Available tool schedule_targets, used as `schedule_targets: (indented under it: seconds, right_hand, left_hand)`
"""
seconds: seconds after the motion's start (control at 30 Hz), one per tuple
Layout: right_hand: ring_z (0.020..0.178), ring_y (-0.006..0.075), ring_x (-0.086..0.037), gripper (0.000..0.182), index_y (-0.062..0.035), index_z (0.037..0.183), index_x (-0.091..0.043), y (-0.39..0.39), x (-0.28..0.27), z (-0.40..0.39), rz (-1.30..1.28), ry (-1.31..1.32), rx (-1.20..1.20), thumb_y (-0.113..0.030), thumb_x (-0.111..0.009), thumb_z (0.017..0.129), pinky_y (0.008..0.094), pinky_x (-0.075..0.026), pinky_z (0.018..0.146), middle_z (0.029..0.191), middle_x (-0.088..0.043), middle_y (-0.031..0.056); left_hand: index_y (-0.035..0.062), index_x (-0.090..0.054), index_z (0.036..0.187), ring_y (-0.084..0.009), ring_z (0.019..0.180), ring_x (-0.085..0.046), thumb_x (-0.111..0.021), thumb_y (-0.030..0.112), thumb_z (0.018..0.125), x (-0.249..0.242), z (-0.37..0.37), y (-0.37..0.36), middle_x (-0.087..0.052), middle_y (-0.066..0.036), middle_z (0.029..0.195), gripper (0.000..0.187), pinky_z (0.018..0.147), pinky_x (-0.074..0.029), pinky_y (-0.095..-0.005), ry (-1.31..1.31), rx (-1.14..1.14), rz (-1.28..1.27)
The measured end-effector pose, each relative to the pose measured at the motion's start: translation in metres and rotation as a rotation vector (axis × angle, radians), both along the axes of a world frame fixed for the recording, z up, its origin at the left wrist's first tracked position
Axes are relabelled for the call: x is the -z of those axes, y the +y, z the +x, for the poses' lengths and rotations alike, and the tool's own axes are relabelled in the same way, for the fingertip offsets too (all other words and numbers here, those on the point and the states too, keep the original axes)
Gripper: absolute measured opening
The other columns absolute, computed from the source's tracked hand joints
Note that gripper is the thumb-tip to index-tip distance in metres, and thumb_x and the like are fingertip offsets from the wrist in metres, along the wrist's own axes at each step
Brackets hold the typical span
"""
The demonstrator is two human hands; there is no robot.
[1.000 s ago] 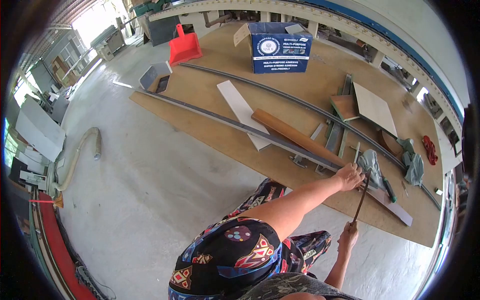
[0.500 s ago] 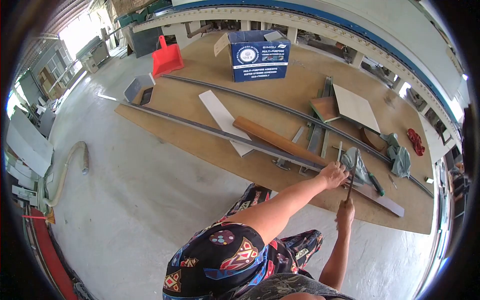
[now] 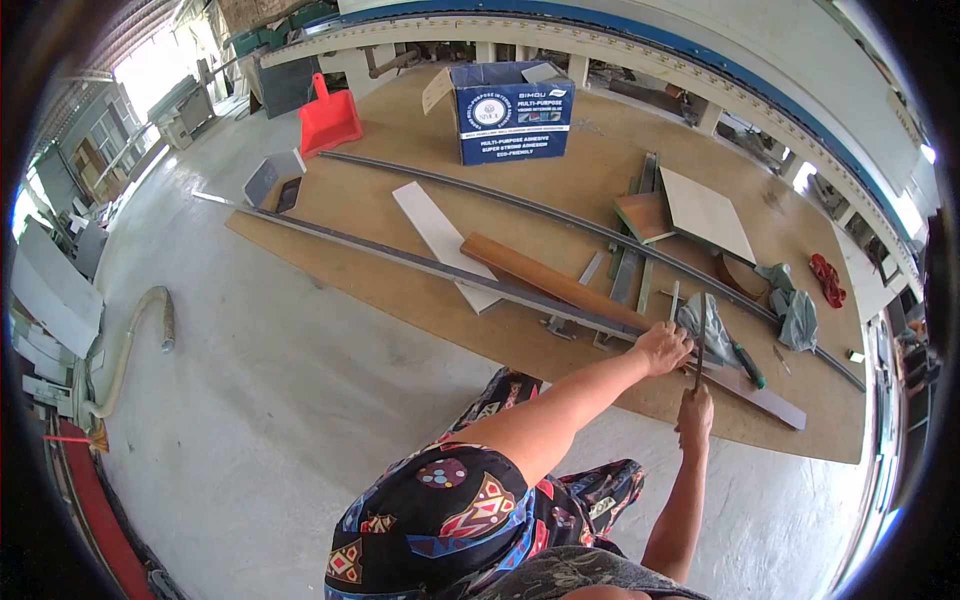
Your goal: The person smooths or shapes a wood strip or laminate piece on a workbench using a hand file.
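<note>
My left hand [image 3: 665, 348] is wrapped over the long dark metal strip [image 3: 420, 260] near its right part. My right hand [image 3: 694, 415] grips the lower end of a thin dark tool [image 3: 701, 335], possibly a file or saw blade, which stands across the strip just right of my left hand. A flat light board [image 3: 765, 398] lies under the strip's right part. Beside the tool are a grey-green cloth [image 3: 718, 332] and a green-handled tool [image 3: 750, 368]. The brown curved strip [image 3: 545, 280] ends close to my left hand.
A blue cardboard box [image 3: 513, 115] and a red dustpan [image 3: 330, 118] stand at the table's far side. A second long strip [image 3: 480, 198] crosses the table [image 3: 370, 310]. White board [image 3: 440, 240], pale panel [image 3: 705, 213] and red cloth [image 3: 827, 281] lie on it. A hose [image 3: 135, 340] rests on the floor.
My right hand has moved slightly up with the dark tool. My left hand stays on the strip. The whole view has shifted slightly.
</note>
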State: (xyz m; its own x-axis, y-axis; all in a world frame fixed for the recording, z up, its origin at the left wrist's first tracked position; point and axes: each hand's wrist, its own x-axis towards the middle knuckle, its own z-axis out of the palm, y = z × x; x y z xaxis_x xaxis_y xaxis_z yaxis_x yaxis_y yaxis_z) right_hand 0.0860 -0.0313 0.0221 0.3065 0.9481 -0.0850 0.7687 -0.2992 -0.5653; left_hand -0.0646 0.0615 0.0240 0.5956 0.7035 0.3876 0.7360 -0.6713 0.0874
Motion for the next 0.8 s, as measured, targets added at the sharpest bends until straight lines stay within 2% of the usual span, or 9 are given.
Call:
schedule_targets:
  seconds: [0.07,0.1,0.27,0.4,0.5,0.6,0.73,0.8]
  right_hand:
    - [0.070,0.0404,-0.062,0.022,0.0006,0.089,-0.052,0.003,-0.040,-0.022,-0.049,0.074,0.046,-0.022,-0.051,0.090,0.0484,-0.047,0.063,0.074,-0.062,0.0235]
    - [0.071,0.0409,-0.062,0.022,0.0006,0.089,-0.052,0.002,-0.038,-0.022,-0.043,0.060,0.044,-0.022,-0.051,0.090,0.0487,-0.046,0.063,0.075,-0.062,0.0236]
    - [0.074,0.0429,-0.060,0.022,0.0004,0.088,-0.052,-0.019,0.025,0.002,0.061,0.008,-0.001,-0.021,-0.051,0.090,0.0495,-0.045,0.062,0.075,-0.061,0.0237]
    - [0.072,0.0431,-0.059,0.019,-0.0004,0.086,-0.052,-0.075,0.033,-0.001,0.047,-0.029,0.028,-0.019,-0.052,0.089,0.0489,-0.044,0.062,0.074,-0.060,0.0237]
    - [0.072,0.0432,-0.059,0.017,-0.0012,0.086,-0.053,-0.096,0.040,0.005,0.046,-0.007,0.046,-0.018,-0.052,0.088,0.0486,-0.044,0.063,0.075,-0.060,0.0239]
    - [0.072,0.0431,-0.059,0.017,-0.0018,0.088,-0.053,-0.083,0.034,0.004,0.053,-0.034,0.024,-0.019,-0.052,0.088,0.0490,-0.045,0.063,0.075,-0.061,0.0231]
    - [0.073,0.0422,-0.061,0.021,-0.0021,0.092,-0.053,-0.027,0.025,0.008,0.050,-0.039,-0.010,-0.023,-0.050,0.089,0.0503,-0.046,0.064,0.077,-0.062,0.0215]
    - [0.074,0.0413,-0.062,0.023,-0.0020,0.093,-0.054,-0.013,-0.037,-0.023,-0.118,0.043,0.057,-0.024,-0.049,0.090,0.0501,-0.047,0.067,0.080,-0.063,0.0221]
  left_hand:
    - [0.0114,-0.058,0.095,-0.0261,0.090,-0.057,-0.051,0.034,0.088,0.006,0.003,0.005,-0.060,-0.008,0.094,0.025,0.075,-0.046,-0.0381,-0.007,-0.004,-0.002]
    - [0.0114,-0.058,0.095,-0.0262,0.090,-0.057,-0.051,0.034,0.088,0.004,0.003,0.005,-0.060,-0.008,0.094,0.025,0.076,-0.046,-0.0381,-0.011,-0.004,-0.004]
    - [0.0104,-0.058,0.098,-0.0270,0.091,-0.057,-0.052,0.034,0.087,-0.005,-0.001,-0.001,-0.060,-0.009,0.094,0.026,0.075,-0.046,-0.0384,0.018,0.008,-0.028]
    - [0.0091,-0.058,0.099,-0.0277,0.091,-0.057,-0.052,0.032,0.087,-0.002,-0.001,0.000,-0.060,-0.010,0.095,0.026,0.074,-0.046,-0.0388,0.004,0.021,-0.022]
    - [0.0099,-0.059,0.094,-0.0264,0.088,-0.058,-0.051,0.034,0.088,-0.004,-0.003,-0.001,-0.061,-0.010,0.093,0.026,0.071,-0.046,-0.0387,-0.004,0.020,0.009]
    - [0.0096,-0.059,0.094,-0.0261,0.088,-0.058,-0.051,0.034,0.088,-0.002,-0.002,0.001,-0.062,-0.010,0.092,0.026,0.071,-0.046,-0.0381,0.002,0.025,-0.001]
    - [0.0103,-0.058,0.091,-0.0270,0.088,-0.058,-0.051,0.033,0.088,0.003,0.000,0.003,-0.060,-0.009,0.092,0.024,0.072,-0.047,-0.0390,-0.028,0.015,0.013]
    - [0.0109,-0.058,0.089,-0.0271,0.088,-0.058,-0.051,0.033,0.088,0.008,0.003,0.005,-0.060,-0.008,0.091,0.024,0.073,-0.048,-0.0393,-0.048,0.012,0.054]
